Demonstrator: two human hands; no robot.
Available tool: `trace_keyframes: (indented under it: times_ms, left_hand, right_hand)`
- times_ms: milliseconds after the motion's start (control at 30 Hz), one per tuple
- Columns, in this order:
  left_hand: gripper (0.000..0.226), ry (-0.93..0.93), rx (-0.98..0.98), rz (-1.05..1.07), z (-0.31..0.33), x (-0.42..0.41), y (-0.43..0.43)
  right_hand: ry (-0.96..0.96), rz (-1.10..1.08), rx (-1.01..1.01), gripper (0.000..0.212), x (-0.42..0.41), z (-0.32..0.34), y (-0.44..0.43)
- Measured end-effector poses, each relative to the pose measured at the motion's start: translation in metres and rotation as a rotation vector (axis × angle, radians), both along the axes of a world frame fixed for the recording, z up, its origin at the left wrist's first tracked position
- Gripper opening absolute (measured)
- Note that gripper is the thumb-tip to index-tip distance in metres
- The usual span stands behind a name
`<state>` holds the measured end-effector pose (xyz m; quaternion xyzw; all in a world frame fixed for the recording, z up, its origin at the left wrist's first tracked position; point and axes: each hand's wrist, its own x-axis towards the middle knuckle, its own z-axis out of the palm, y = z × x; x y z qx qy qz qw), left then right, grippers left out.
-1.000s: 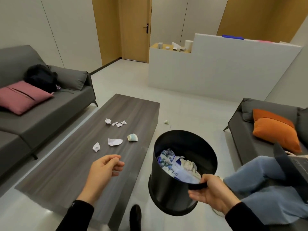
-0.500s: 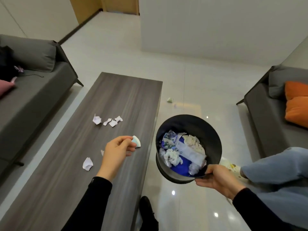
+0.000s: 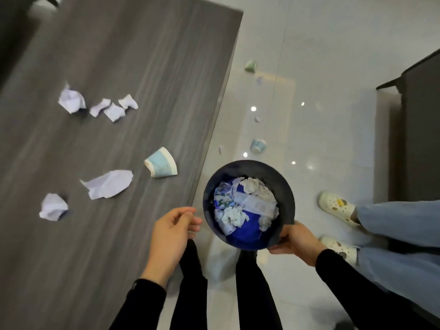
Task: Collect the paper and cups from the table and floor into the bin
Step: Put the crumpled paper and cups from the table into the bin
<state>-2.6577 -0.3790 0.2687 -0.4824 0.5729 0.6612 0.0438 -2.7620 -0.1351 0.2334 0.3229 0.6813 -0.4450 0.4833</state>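
Note:
My right hand (image 3: 296,242) grips the near rim of the black bin (image 3: 284,186), which hangs beside the table's edge with paper scraps and blue wrapping inside. My left hand (image 3: 172,234) hovers just left of the bin, fingers loosely curled and holding nothing. On the grey wooden table (image 3: 142,55) lie a pale blue paper cup (image 3: 162,164) on its side, a flat torn paper (image 3: 108,184), a crumpled ball (image 3: 52,207) and several crumpled pieces (image 3: 71,101) farther back. On the floor lie a blue cup (image 3: 258,146) and a green cup (image 3: 250,66).
Small paper bits (image 3: 258,119) dot the glossy white floor between the cups. Another person's legs in blue jeans (image 3: 400,225) and white clogs (image 3: 335,206) stand at the right. A dark sofa (image 3: 419,115) lines the right side. My own black-trousered legs show below.
The view has tilted steeply downward. My left hand has pulled back from the cup on the table to beside the bin, with nothing in it. The bin stays in my right hand.

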Motion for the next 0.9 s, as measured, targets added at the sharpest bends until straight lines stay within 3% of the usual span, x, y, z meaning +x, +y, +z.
trace_keyframes:
  times_ms: [200, 367, 700, 900]
  left_hand:
    - [0.02, -0.131, 0.013, 0.072, -0.098, -0.009, 0.023]
    - [0.023, -0.125, 0.005, 0.065, -0.149, -0.033, 0.034]
    - [0.022, -0.216, 0.009, 0.011, -0.209, -0.046, 0.051]
    - [0.022, -0.23, 0.065, 0.022, -0.206, -0.041, 0.056]
  right_hand:
    - [-0.084, 0.083, 0.041, 0.037, -0.025, -0.136, 0.004]
    - [-0.141, 0.117, 0.007, 0.038, -0.046, -0.209, 0.002]
    - [-0.219, 0.082, 0.02, 0.051, -0.053, -0.282, 0.013]
    - [-0.15, -0.022, 0.151, 0.035, -0.04, -0.286, 0.015]
